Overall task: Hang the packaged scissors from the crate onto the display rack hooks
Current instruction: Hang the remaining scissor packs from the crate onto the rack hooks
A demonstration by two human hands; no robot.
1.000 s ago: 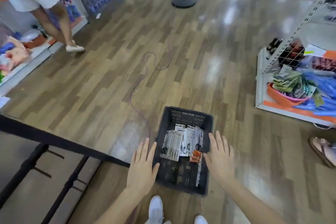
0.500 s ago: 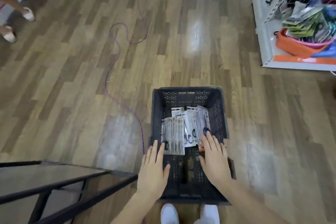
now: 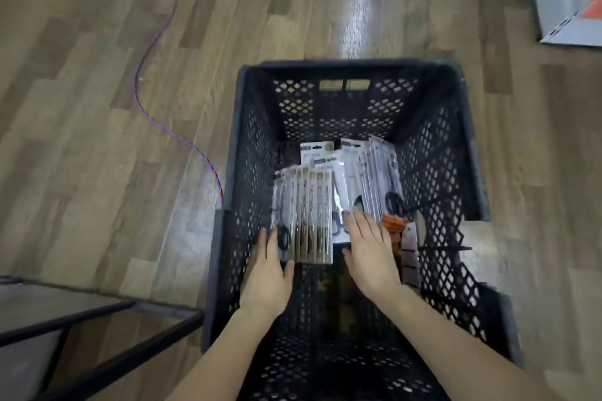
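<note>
Pick-up stage, seen from the head camera looking straight down into the crate (image 3: 469,153), a black lattice-walled box standing on the wood-pattern floor (image 3: 97,107). The packaged scissors (image 3: 304,215) lie on the crate bottom in fanned stacks: one stack at the centre, a second stack (image 3: 368,179) at its 2 o'clock, and a few orange-carded packs (image 3: 395,225) toward 3 o'clock against the right wall. The left hand (image 3: 268,273) lies flat, fingers straight, its fingertips touching the near-left corner of the central stack; its grip is wide and holds nothing. The right hand (image 3: 369,254) is likewise flat and wide, fingers extended over the near end of the second stack, nothing held; whether it presses the packs or hovers just above them cannot be told. No pack is lifted yet, so the hanging has not begun. The next move calls, by judgement, for curling fingers under a stack edge and gathering the slippery packs squarely, hang-holes aligned, before carrying them to the rack, which is not in view here. Against the frame half a second earlier, both hands have reached deeper into the crate, and the camera has dropped closer, so the crate fills more of the view. A purple cable (image 3: 169,26) runs across the floor at 10 o'clock; a dark metal frame (image 3: 65,325) sits at 8 o'clock.
</note>
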